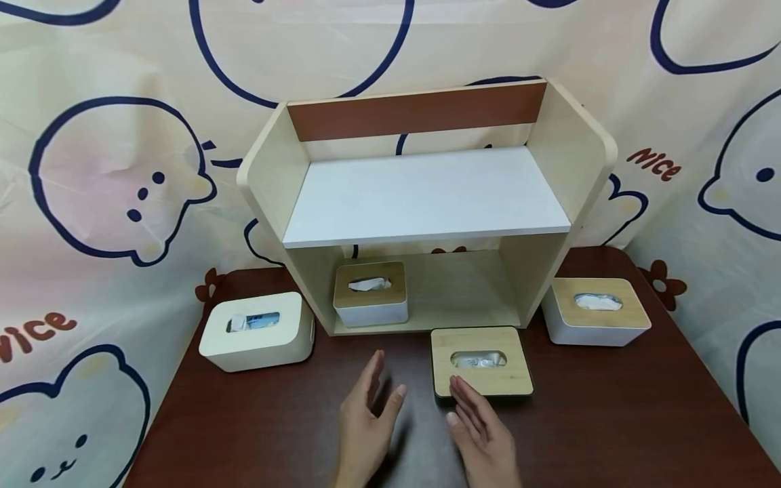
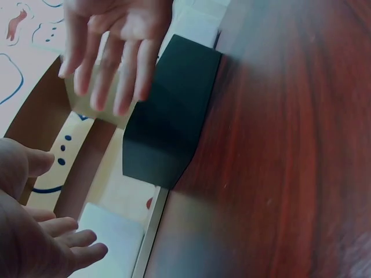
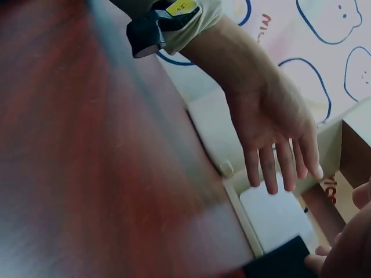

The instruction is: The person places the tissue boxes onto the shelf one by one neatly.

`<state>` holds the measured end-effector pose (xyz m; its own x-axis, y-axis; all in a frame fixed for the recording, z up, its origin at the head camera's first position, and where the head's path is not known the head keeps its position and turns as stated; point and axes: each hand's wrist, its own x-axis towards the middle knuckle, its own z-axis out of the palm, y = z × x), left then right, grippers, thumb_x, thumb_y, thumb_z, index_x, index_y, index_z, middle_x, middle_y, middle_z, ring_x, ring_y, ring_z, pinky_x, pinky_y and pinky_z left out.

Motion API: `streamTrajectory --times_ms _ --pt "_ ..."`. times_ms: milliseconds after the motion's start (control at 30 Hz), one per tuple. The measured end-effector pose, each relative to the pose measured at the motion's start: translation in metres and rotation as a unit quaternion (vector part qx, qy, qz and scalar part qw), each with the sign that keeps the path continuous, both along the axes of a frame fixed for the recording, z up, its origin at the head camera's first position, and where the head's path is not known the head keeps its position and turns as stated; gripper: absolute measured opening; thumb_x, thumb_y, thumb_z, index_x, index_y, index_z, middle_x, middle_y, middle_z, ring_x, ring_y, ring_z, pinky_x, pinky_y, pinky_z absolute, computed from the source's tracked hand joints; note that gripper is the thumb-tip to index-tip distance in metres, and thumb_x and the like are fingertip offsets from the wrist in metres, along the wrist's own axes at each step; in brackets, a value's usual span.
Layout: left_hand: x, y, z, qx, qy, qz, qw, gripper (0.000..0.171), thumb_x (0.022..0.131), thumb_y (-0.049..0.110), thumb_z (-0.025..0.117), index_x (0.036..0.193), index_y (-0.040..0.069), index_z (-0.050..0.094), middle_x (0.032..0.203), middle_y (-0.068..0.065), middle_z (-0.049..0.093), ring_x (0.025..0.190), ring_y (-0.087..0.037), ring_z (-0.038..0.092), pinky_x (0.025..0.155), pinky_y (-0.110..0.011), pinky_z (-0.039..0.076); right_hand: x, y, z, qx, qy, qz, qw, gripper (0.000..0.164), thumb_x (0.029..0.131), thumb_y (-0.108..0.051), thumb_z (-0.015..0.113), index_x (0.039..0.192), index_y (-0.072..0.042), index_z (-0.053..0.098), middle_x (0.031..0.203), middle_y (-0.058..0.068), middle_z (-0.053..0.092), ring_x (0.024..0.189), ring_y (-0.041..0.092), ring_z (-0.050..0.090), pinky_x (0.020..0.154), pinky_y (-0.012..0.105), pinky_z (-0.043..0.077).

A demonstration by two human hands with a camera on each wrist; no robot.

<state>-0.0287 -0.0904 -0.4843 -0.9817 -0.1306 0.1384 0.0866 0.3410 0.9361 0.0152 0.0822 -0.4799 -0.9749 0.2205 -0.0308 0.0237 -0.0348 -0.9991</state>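
Both hands hover over the dark wooden table, holding nothing. In the head view the left hand (image 1: 369, 420) is at the centre, fingers extended and thumb apart. The right hand (image 1: 482, 434) is beside it, fingers straight, palm turned toward the left hand. Its fingertips overlap the front edge of a tissue box with a light wood lid (image 1: 482, 383); whether they touch cannot be told there. The left wrist view shows this box's black body (image 2: 174, 98) and the right hand (image 2: 124, 40) with fingers spread loosely. The left hand (image 3: 272, 116) hangs open in the right wrist view.
A two-tier shelf (image 1: 427, 196) stands at the back. A white tissue box with a wood lid (image 1: 371, 298) sits on its lower left. An all-white tissue box (image 1: 259, 332) is left of the shelf; another wood-lidded white one (image 1: 594, 312) is right of it.
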Motion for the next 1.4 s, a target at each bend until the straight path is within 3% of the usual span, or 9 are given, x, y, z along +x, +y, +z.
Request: streamTrajectory --times_ms 133,233,400,600,833,1100,1267,1400 --pt "0.004 0.003 -0.001 0.009 -0.008 -0.017 0.9998 0.068 0.095 0.013 0.083 0.157 0.009 0.054 0.158 -0.011 0.059 0.146 -0.027 0.057 0.120 -0.033 0.048 0.009 0.016 -0.001 0.014 -0.017 -0.021 1.000 0.050 0.102 -0.003 0.072 0.150 -0.001 0.060 0.150 0.013 0.065 0.130 -0.005 0.064 0.107 0.015 0.054" --pt "0.006 0.005 -0.003 0.007 -0.007 -0.032 0.9994 0.068 0.097 0.015 0.082 0.158 0.008 0.053 0.158 -0.013 0.059 0.146 -0.029 0.057 0.121 -0.032 0.047 0.012 0.027 -0.001 0.015 -0.026 -0.036 0.999 0.049 0.102 -0.005 0.072 0.150 -0.002 0.060 0.147 0.004 0.068 0.129 -0.005 0.065 0.107 0.017 0.054" --pt "0.009 0.012 -0.001 -0.003 -0.006 -0.053 0.9986 0.068 0.098 0.017 0.081 0.159 0.006 0.051 0.158 -0.016 0.059 0.145 -0.031 0.058 0.120 -0.042 0.049 0.014 0.043 -0.001 0.020 -0.032 -0.059 0.998 0.049 0.102 -0.005 0.072 0.150 -0.002 0.060 0.142 -0.010 0.069 0.128 -0.006 0.065 0.106 0.017 0.055" --pt "0.008 0.016 -0.001 -0.010 0.006 -0.068 0.9976 0.068 0.099 0.022 0.080 0.159 0.007 0.051 0.157 -0.015 0.060 0.143 -0.033 0.060 0.118 -0.050 0.051 0.016 0.056 0.000 0.016 -0.028 -0.085 0.996 0.048 0.102 -0.001 0.071 0.149 0.002 0.060 0.136 -0.017 0.070 0.126 -0.006 0.067 0.104 0.016 0.055" --pt "0.007 0.020 -0.004 -0.007 -0.017 -0.080 0.9966 0.073 0.097 0.019 0.082 0.160 0.004 0.049 0.159 -0.015 0.057 0.145 -0.031 0.058 0.120 -0.051 0.047 0.016 0.070 -0.001 -0.006 -0.030 -0.129 0.991 0.049 0.100 0.002 0.073 0.147 0.003 0.062 0.133 -0.017 0.072 0.122 -0.006 0.069 0.102 0.014 0.056" --pt "0.006 0.024 -0.010 0.010 0.009 -0.089 0.9960 0.071 0.097 0.019 0.082 0.159 0.004 0.050 0.157 -0.020 0.059 0.143 -0.036 0.059 0.120 -0.035 0.049 0.015 0.090 -0.008 -0.015 -0.039 -0.172 0.984 0.052 0.098 0.001 0.075 0.149 0.000 0.061 0.133 -0.017 0.072 0.119 -0.009 0.068 0.097 0.010 0.056" --pt "0.004 0.027 -0.012 0.028 0.014 -0.095 0.9950 0.072 0.097 0.021 0.082 0.159 0.003 0.050 0.158 -0.022 0.056 0.144 -0.038 0.058 0.119 -0.043 0.049 0.007 0.103 -0.015 -0.010 -0.075 -0.163 0.984 0.059 0.098 -0.003 0.077 0.153 -0.004 0.058 0.138 -0.014 0.068 0.117 -0.013 0.066 0.095 0.008 0.055" --pt "0.002 0.029 -0.013 0.035 0.009 -0.101 0.9942 0.076 0.095 0.022 0.084 0.159 0.002 0.049 0.159 -0.023 0.055 0.145 -0.041 0.057 0.116 -0.053 0.051 -0.001 0.114 -0.021 0.028 -0.098 -0.126 0.987 0.066 0.098 -0.009 0.079 0.158 -0.008 0.053 0.153 0.000 0.061 0.118 -0.019 0.061 0.097 0.006 0.054"
